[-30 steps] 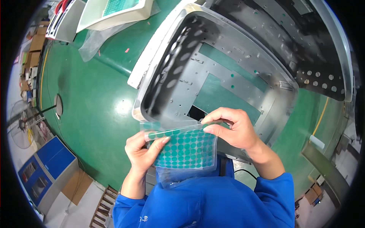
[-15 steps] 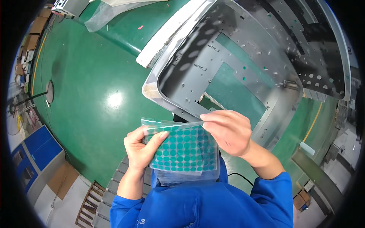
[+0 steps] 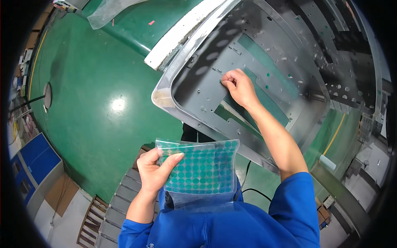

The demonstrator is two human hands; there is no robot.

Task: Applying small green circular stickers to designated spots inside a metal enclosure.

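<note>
My left hand (image 3: 154,170) pinches the left edge of a sheet of round green dot stickers (image 3: 202,167) in clear film, thumb on top. The sheet lies close in front of my body. Over a large grey metal housing (image 3: 188,90), my right hand (image 3: 240,87) is closed in a pinch, its fingertips near the inner panel beside a long cutout. A speck of green shows at those fingertips, seemingly one dot sticker; the fingers mostly cover it. Small studs and holes dot the panel, and several holes look green.
A white, worn-edged block (image 3: 175,39) lies along the housing's far left side. Clear plastic film (image 3: 109,12) rests on a green surface at the back. A slatted wooden piece (image 3: 92,219) stands at lower left. A black cable (image 3: 256,191) runs beside my right side.
My right hand has left the sheet's top edge and moved forward over the housing's panel. My left hand still holds the sheet, whose top right corner now lies free.
</note>
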